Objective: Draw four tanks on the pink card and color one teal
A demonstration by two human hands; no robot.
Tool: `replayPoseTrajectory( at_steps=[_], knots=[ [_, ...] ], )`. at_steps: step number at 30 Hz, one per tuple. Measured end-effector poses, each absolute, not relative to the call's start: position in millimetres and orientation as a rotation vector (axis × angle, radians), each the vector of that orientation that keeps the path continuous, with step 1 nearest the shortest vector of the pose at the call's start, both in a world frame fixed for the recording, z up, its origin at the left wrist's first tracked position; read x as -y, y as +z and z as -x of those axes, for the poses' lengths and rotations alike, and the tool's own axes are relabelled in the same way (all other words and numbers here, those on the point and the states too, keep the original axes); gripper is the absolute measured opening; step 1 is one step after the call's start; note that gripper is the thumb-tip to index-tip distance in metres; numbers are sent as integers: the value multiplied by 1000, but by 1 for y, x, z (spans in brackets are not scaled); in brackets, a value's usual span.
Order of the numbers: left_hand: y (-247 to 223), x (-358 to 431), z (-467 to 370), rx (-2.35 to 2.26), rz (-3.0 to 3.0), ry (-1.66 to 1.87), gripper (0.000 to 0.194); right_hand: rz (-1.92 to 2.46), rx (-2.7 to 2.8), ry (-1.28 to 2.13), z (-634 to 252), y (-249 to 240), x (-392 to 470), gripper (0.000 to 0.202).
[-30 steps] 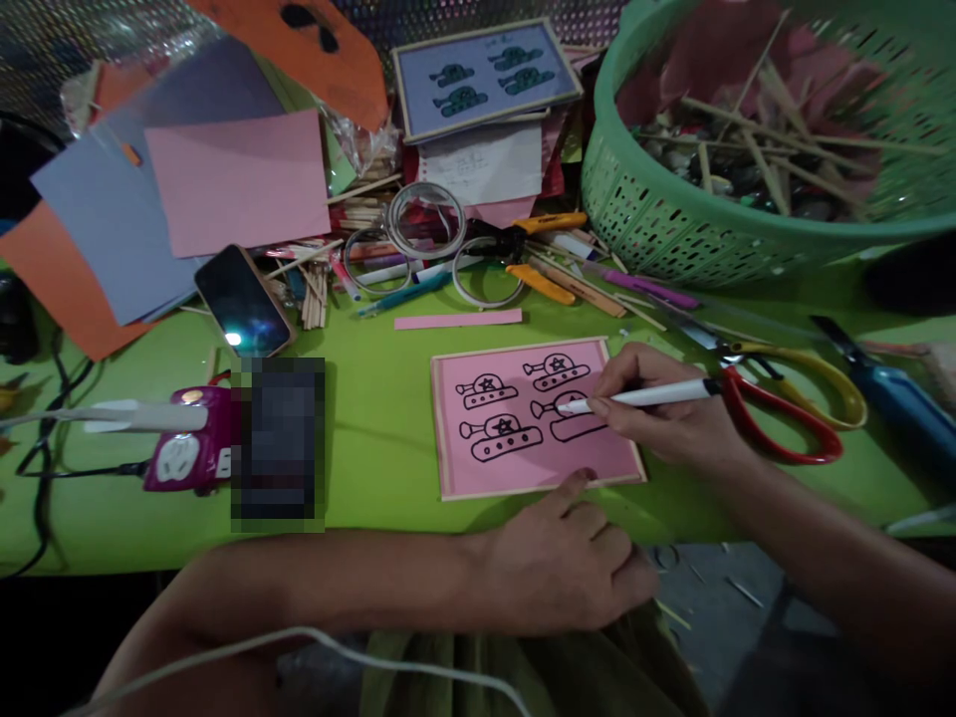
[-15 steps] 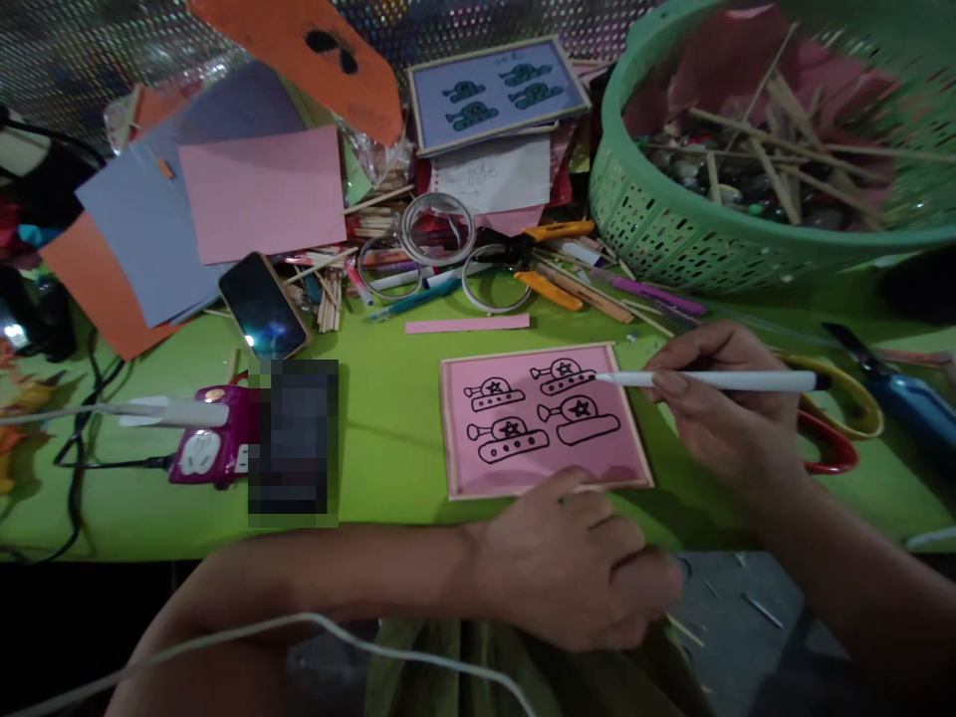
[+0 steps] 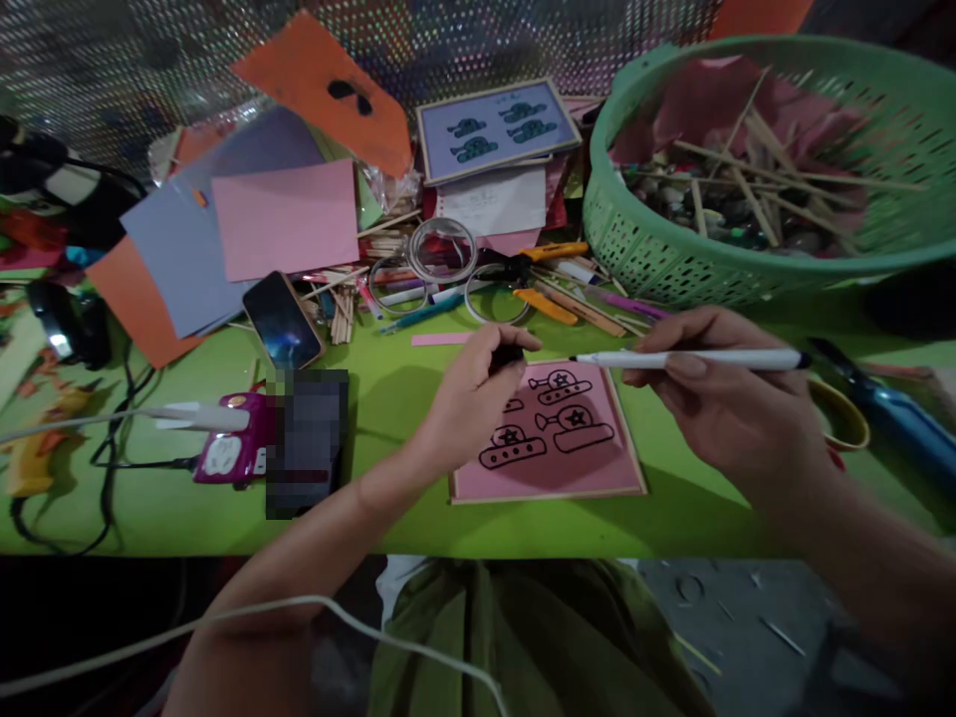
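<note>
A pink card [image 3: 553, 478] edged with thin wooden sticks lies on the green table, bearing black outline drawings of tanks with stars. Over its upper left part, my left hand [image 3: 478, 398] is closed on a small black marker cap [image 3: 507, 357], hiding one of the drawings. My right hand [image 3: 717, 388] grips a white marker [image 3: 739, 359] above the card's upper right corner. The marker lies nearly level, its black tip bare and pointing left toward the cap, with a gap between them.
Behind are tape rolls [image 3: 442, 249], orange-handled scissors [image 3: 549, 305], a framed blue card [image 3: 497, 129] and a green basket [image 3: 717, 259] of sticks. Two phones and a magenta power socket [image 3: 231, 438] lie left; a blue tool [image 3: 907, 423] lies right.
My left hand has risen from the card's lower edge to its upper left and now holds the cap. The marker in my right hand has lifted off the drawing. The view has shifted slightly.
</note>
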State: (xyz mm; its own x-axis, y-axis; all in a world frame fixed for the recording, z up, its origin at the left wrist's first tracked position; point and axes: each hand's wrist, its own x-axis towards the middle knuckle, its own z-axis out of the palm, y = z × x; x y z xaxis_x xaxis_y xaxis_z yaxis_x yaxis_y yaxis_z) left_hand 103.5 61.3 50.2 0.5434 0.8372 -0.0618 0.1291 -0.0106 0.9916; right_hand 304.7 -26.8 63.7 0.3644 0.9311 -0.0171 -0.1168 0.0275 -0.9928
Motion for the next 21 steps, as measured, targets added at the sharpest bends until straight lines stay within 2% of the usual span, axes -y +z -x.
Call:
replayPoseTrajectory(
  at_steps=[3,5,14,21],
  knots=[
    [46,-65,-105,-820,-1437,648,23,1225,863,951,-301,78,14,7],
    [44,-67,-105,-798,-1425,637,25,1196,844,963,-299,79,7,11],
    [38,-61,-101,-755,-1350,638,18,1208,797,1093,-309,54,1,35],
    [41,-58,-103,-769,-1318,605,14,1179,803,1178,-311,50,3,31]
  ],
)
